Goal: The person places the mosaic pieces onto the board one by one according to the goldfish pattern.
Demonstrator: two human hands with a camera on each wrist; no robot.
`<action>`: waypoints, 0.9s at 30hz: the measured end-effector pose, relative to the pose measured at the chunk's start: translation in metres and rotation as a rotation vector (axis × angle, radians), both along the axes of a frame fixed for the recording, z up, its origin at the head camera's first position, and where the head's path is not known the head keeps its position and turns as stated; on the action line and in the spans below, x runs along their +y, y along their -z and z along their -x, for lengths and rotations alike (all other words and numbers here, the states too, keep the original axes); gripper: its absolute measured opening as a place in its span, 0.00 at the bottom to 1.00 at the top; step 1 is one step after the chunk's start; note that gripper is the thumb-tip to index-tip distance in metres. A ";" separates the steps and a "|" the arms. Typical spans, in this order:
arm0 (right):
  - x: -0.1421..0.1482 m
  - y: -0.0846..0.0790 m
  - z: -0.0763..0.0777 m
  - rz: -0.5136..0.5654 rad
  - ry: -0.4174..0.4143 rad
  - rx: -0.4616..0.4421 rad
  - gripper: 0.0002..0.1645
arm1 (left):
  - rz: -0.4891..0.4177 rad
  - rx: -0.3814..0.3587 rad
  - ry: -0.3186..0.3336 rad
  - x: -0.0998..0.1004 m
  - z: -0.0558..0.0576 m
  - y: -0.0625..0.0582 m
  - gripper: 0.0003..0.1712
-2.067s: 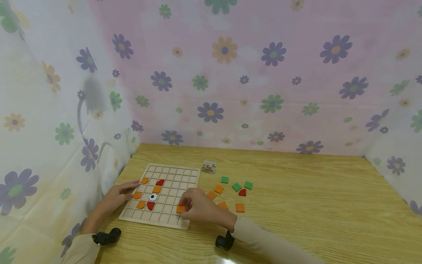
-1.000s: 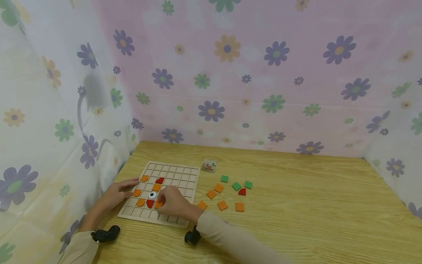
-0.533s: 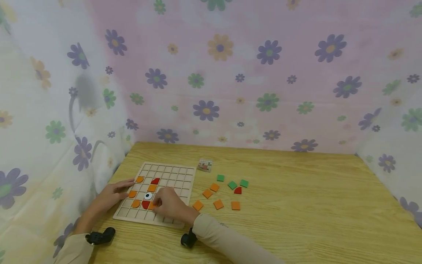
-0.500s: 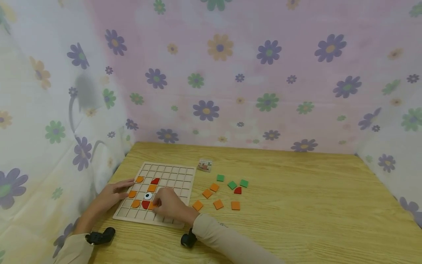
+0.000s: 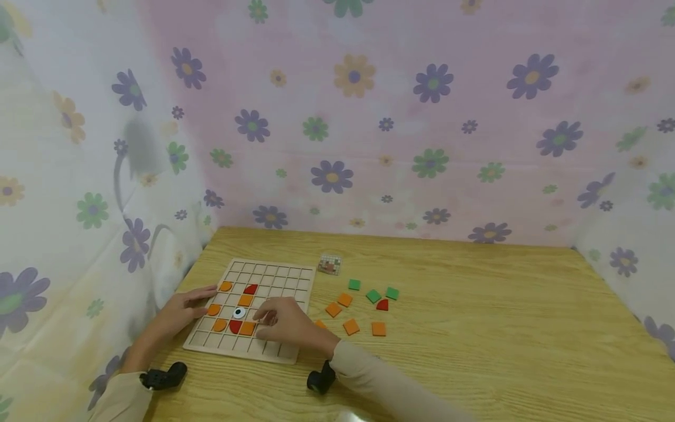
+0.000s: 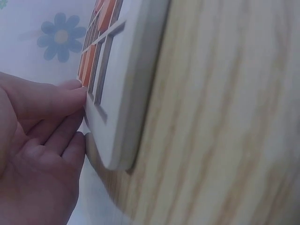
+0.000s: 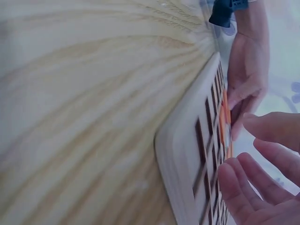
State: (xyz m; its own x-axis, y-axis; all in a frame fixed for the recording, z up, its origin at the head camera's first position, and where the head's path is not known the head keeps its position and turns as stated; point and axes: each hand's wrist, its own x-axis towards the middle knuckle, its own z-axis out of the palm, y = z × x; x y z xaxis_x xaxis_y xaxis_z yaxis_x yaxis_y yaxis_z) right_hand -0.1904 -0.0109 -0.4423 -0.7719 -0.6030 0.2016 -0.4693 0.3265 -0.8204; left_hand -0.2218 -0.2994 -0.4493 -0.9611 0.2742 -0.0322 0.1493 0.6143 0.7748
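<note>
A wooden grid board [image 5: 268,350] lies on the table's left part. My left hand [image 5: 176,316] rests against its left edge, thumb and fingertips touching the rim; the left wrist view shows the fingers [image 6: 61,129] fairly straight. My right hand [image 5: 290,323] is over the board's right half, with thumb and fingertips apart and nothing between them. Just left of its fingertips an orange square tile [image 5: 247,329] sits in a cell beside a red quarter-round tile [image 5: 235,327]. A white eye tile [image 5: 239,312], another orange square [image 5: 245,300], a red piece [image 5: 251,289] and orange rounded pieces [image 5: 213,310] also sit in cells.
Right of the board lie loose orange square tiles [image 5: 350,327], green square tiles [image 5: 373,296] and a red quarter-round tile [image 5: 382,305]. A small patterned card [image 5: 330,264] lies by the board's far right corner. Flowered cloth [image 5: 390,117] hangs behind the wooden table [image 5: 474,328].
My right hand carried an orange square tile leftward across the board and set it beside the red piece. Its fingers have since parted and drawn slightly right. My left hand stays at the edge.
</note>
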 end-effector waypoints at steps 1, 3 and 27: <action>0.004 -0.001 -0.001 0.003 0.000 -0.011 0.13 | -0.004 0.001 -0.001 0.000 0.000 0.000 0.26; 0.013 -0.004 -0.002 0.007 -0.001 -0.027 0.14 | -0.003 0.003 -0.003 0.001 0.001 -0.001 0.26; 0.146 -0.007 -0.028 -0.081 0.122 0.075 0.16 | -0.017 -0.013 -0.012 0.002 -0.001 -0.002 0.26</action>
